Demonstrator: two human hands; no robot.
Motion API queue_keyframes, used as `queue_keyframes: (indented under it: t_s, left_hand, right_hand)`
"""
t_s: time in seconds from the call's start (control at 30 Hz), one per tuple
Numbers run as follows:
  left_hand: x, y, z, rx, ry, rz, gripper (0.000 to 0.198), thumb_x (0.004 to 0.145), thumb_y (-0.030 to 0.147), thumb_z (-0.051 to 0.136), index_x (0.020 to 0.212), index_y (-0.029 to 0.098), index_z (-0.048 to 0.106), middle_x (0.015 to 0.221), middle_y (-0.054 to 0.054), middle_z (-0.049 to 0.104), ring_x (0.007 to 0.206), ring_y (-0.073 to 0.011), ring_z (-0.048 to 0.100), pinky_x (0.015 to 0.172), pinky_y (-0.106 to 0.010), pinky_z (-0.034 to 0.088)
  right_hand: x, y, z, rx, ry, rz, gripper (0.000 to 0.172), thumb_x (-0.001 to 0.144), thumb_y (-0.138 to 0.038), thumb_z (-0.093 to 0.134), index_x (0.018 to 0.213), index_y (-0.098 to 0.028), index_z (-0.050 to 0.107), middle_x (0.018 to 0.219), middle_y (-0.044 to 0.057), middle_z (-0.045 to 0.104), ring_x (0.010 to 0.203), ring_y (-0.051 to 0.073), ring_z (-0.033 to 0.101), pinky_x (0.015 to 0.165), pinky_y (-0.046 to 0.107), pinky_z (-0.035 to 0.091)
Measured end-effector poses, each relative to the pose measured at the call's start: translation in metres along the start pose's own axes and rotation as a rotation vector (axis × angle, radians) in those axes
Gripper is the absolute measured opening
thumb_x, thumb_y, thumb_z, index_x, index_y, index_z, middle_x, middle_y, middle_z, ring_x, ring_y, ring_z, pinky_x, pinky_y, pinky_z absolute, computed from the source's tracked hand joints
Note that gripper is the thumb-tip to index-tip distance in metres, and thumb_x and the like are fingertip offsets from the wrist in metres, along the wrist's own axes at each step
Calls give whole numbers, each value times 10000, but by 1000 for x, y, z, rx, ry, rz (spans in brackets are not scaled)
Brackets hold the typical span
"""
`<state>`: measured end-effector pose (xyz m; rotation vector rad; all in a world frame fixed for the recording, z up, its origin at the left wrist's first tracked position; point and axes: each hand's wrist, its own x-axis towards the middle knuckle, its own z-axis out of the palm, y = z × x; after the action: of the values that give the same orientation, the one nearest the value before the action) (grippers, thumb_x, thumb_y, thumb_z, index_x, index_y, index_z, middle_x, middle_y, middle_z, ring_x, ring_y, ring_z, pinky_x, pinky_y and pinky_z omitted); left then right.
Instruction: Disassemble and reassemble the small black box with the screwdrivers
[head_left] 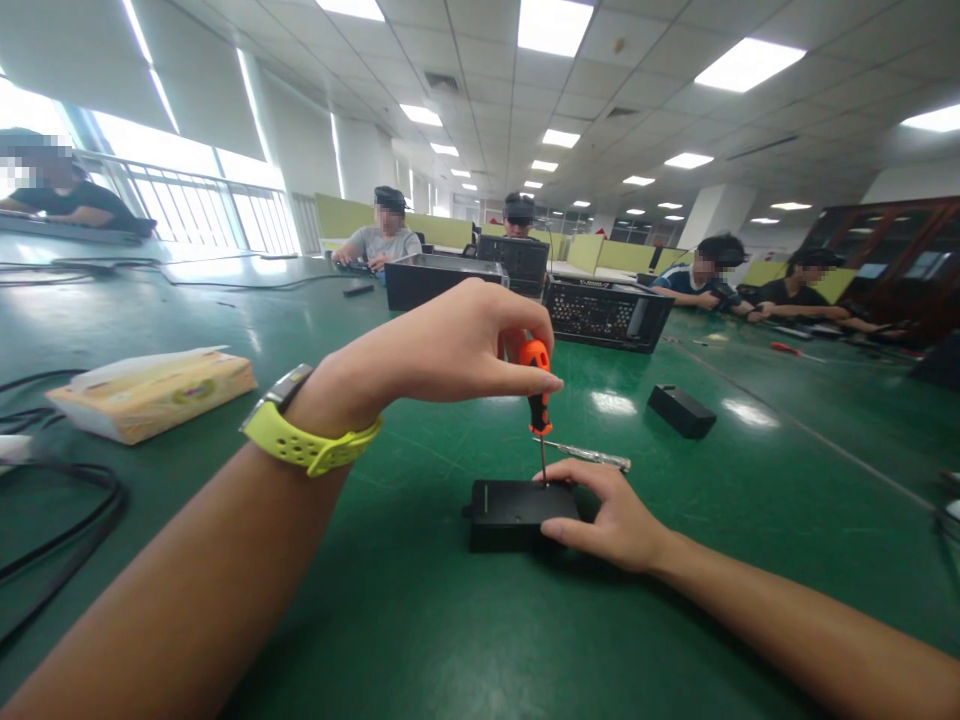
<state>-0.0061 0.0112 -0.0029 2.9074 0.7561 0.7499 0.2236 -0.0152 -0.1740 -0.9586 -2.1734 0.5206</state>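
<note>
An orange and black screwdriver [538, 385] stands nearly upright, its handle gripped from above by my left hand [480, 345], which wears a yellow-green watch strap on the wrist. The blade's tip meets the top of a small black box [502, 512] near its far edge. My right hand [611, 515] is closed round the right end of this box, thumb on the near side and fingers on the far side, and presses it on the green table. Just behind the box lies a slim silver and clear screwdriver [585, 454].
A second black box [681, 411] lies to the right. Computer cases [609, 313] stand further back. At the left are a tissue pack [154, 395] and black cables [90, 520]. Another orange-handled screwdriver [786, 348] lies far right. Several people sit round the green table [420, 620].
</note>
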Motion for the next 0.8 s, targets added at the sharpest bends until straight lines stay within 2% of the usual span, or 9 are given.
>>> queue_keyframes:
  t_s: [0.8]
  left_hand:
    - [2,3,4,-5,26,41,238,791,361,687,870,137,672,739,1,640,646,-80,560,555,-183,401]
  right_hand:
    - [0,0,0,-25,3,-5,380,746,-432,702,1035,-186,678,1015,70,722,923,236,662,776,325,498]
